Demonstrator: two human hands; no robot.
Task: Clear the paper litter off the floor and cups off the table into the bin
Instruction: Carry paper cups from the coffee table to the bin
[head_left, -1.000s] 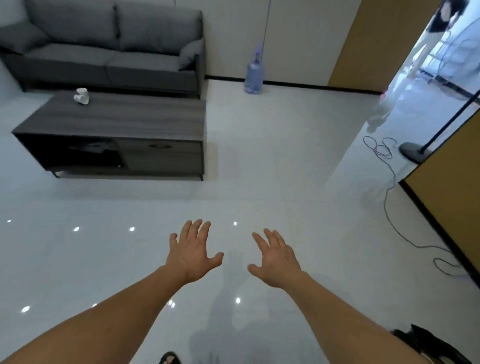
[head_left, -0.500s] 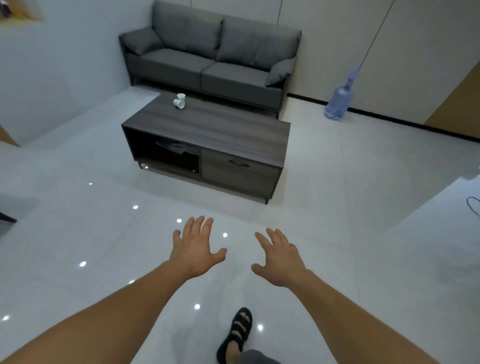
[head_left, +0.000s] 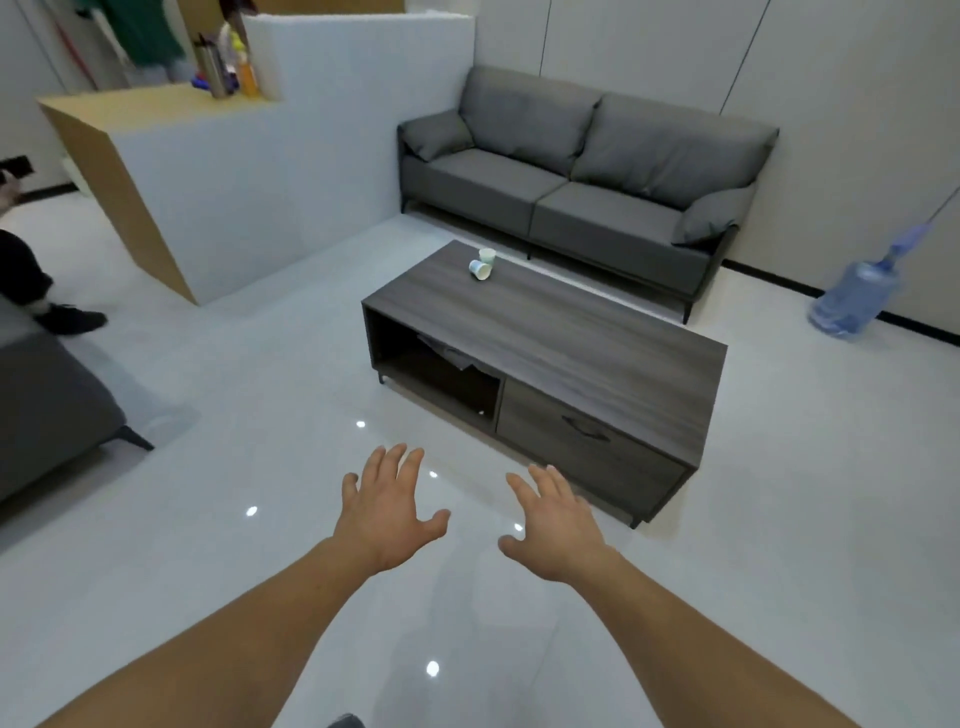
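An upright cup (head_left: 487, 255) and a tipped cup (head_left: 480, 269), two in all, are seen side by side on the table (head_left: 571, 332) at centre frame. Below, the left hand (head_left: 387, 512) and right hand (head_left: 558, 525) are held spread and empty.

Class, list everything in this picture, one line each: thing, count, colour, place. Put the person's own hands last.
cups: two, white, table's far left end
table: one, dark grey wood, middle of the floor
papers: count unclear, grey, table's open shelf
sofa: one, grey, behind the table
water bottle: one, blue, floor at right
counter: one, white and tan, far left
bottles: several, mixed colours, on the counter
left hand: one, open, over the floor
right hand: one, open, over the floor
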